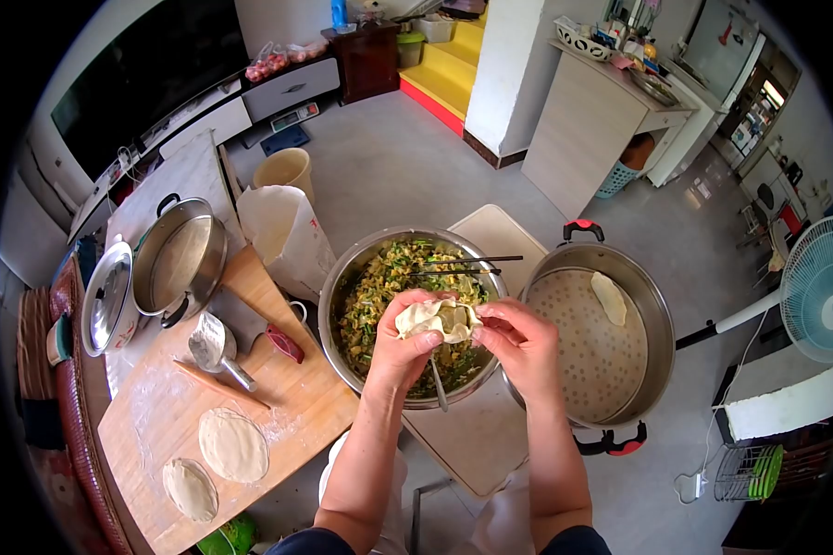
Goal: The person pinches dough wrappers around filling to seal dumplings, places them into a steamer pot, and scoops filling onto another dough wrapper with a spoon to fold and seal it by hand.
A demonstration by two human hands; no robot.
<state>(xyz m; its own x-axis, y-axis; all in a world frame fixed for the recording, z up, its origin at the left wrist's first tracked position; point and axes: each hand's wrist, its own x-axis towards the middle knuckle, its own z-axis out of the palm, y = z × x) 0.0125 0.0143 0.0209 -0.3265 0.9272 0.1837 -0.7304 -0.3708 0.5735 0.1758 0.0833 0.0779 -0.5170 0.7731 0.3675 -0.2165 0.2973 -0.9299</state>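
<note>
Above a steel bowl [331, 356] of chopped green and yellow filling [366, 294], I hold a partly gathered dumpling [426, 320] whose dough edge is still open in the middle. My left hand [400, 344] cups it from the left, thumb against its front. My right hand [526, 340] pinches its right edge between thumb and fingers. Dark chopsticks [477, 259] lie across the bowl's far right side. A spoon handle [440, 388] sticks out over the near rim. Inside the steamer pot [662, 342] on the right, one folded dumpling [609, 298] lies on the perforated tray [574, 361].
On the left, a wooden board [148, 416] carries two dough rounds [234, 446], a rolling pin [217, 384] and a floury metal scoop [211, 342]. A pan [180, 254] and a lid [111, 301] stand behind it. A fan [813, 287] is at the right.
</note>
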